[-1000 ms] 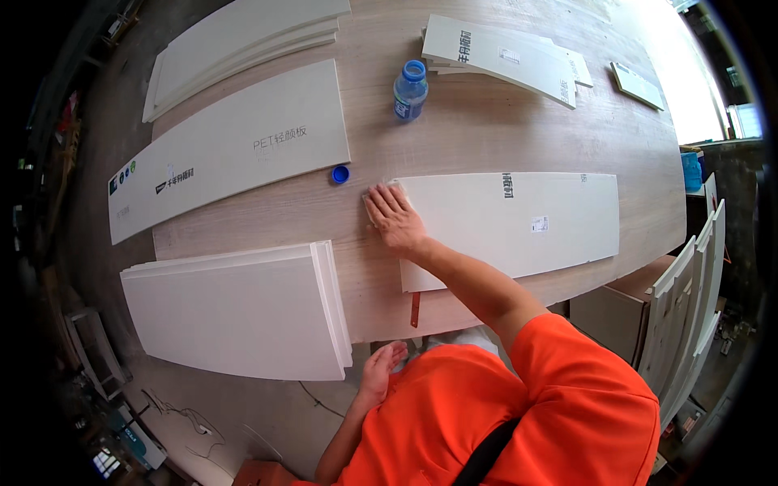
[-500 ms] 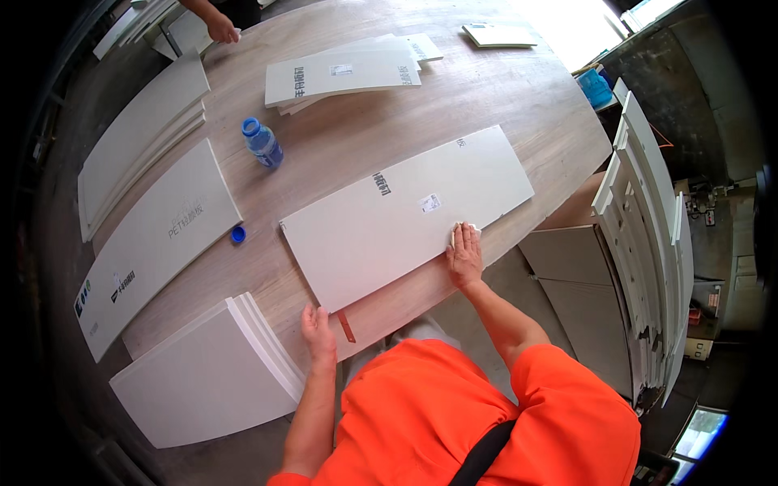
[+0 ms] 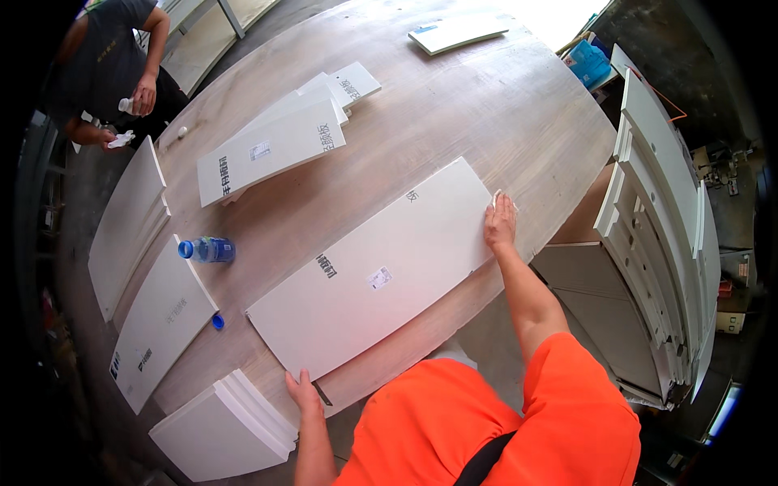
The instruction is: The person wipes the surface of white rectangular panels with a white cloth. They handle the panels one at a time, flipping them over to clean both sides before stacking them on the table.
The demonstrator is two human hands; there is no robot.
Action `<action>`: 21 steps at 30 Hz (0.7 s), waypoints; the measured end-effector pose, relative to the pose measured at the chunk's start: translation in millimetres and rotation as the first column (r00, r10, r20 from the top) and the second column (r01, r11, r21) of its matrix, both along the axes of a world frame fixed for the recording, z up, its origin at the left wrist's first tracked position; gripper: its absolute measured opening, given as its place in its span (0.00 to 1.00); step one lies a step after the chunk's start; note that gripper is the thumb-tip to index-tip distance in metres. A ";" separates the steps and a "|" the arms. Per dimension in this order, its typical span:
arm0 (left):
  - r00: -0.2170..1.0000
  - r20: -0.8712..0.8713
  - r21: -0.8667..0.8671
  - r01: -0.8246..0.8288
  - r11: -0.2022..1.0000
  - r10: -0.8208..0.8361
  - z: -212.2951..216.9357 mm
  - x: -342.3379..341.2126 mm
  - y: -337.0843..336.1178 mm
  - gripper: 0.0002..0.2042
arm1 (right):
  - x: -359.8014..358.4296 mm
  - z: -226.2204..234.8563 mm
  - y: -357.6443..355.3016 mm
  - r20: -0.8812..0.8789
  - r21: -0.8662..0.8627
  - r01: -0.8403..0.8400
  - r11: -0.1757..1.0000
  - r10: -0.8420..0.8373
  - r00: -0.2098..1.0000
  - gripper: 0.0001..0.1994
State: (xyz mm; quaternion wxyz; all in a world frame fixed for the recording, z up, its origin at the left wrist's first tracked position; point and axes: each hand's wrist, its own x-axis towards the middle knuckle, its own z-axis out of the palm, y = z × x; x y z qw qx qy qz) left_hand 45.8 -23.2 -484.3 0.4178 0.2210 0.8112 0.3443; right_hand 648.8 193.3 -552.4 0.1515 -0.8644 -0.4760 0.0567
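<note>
A long white board (image 3: pixel 365 300), with dark print and a small label, lies flat on the wood-grain table (image 3: pixel 405 113) before me. My right hand (image 3: pixel 501 227) is closed on a crumpled white cloth (image 3: pixel 496 198), pressed to the board's right end. By the board's near left corner, my left hand (image 3: pixel 304 393) has its thumb and forefinger apart; its other fingers are partly hidden. A dark flat strip (image 3: pixel 322 395) pokes out from under the board beside that hand.
Blue-capped bottle (image 3: pixel 208 249) and loose blue cap (image 3: pixel 218 322) sit left of the board. White boards are stacked at left (image 3: pixel 227 425), farther back (image 3: pixel 275 146) and right (image 3: pixel 660 211). At upper left, a co-worker (image 3: pixel 105 65) holds a small white bottle (image 3: pixel 126 105) and cloth (image 3: pixel 121 139).
My right hand has slid the cloth from the board's near long edge to its right end. My left hand stays by the corner. The view has shifted, bringing more of the co-worker in.
</note>
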 end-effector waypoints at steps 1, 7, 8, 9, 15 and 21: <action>0.998 -0.061 -0.019 -0.033 0.999 0.032 -4.1 4.3 1.5 0.29 | 3.9 -2.6 25.3 -0.043 -0.001 -0.015 1.000 0.015 0.999 0.31; 0.964 -0.244 -0.083 -0.128 0.988 0.104 -5.0 13.8 13.6 0.32 | -71.4 26.9 127.8 0.046 -0.038 -0.596 0.802 0.597 0.801 0.28; 0.942 -0.311 -0.121 -0.168 0.978 0.124 -5.4 15.3 17.2 0.33 | -66.4 30.9 124.6 0.016 -0.029 -0.616 0.787 0.617 0.787 0.27; 0.940 -0.306 -0.118 -0.194 0.974 0.150 -6.4 8.5 15.5 0.34 | -54.6 33.4 117.2 0.009 -0.016 -0.572 0.820 0.573 0.820 0.26; 0.931 -0.290 -0.153 -0.272 0.950 0.220 -17.4 20.5 0.4 0.32 | 20.2 36.6 -6.6 -0.289 0.010 -0.182 0.983 0.177 0.941 0.26; 0.926 -0.339 -0.213 -0.248 0.945 0.167 3.7 32.3 30.2 0.35 | 110.4 -37.5 -18.8 -0.510 0.038 0.118 0.992 -0.083 0.856 0.18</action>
